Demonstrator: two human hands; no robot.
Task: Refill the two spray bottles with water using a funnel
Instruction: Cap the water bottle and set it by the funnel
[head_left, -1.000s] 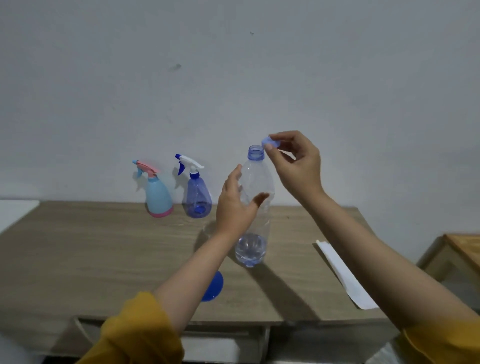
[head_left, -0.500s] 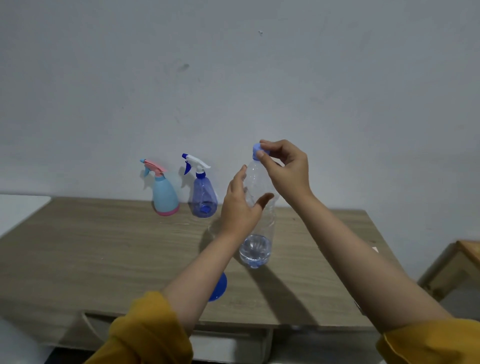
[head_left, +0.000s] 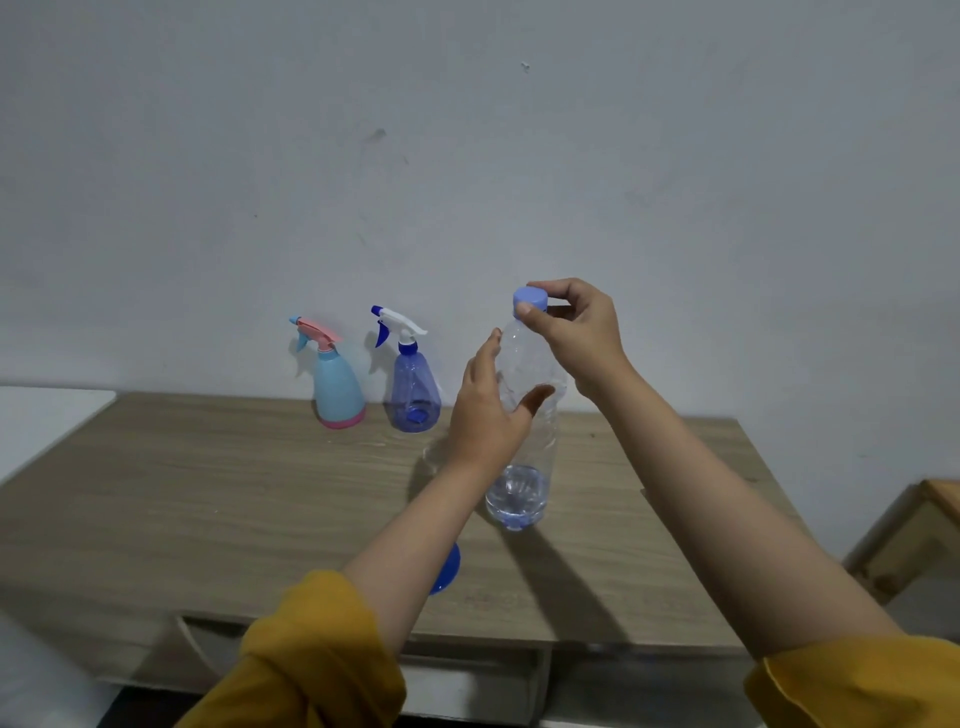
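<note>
Water bottle (head_left: 522, 467) upright, held above the tabletop (head_left: 208, 499), a little water at its bottom. My left hand (head_left: 485, 415) wraps its middle, fingers closed around it. My right hand (head_left: 576, 332) is at the top, fingers pinched on the blue cap (head_left: 530, 300), which sits on the neck. Left of my left hand, near the wall: light blue spray bottle (head_left: 337, 389) and dark blue spray bottle (head_left: 414, 395), both capped. Blue funnel (head_left: 445, 569) peeks out under my left forearm.
</note>
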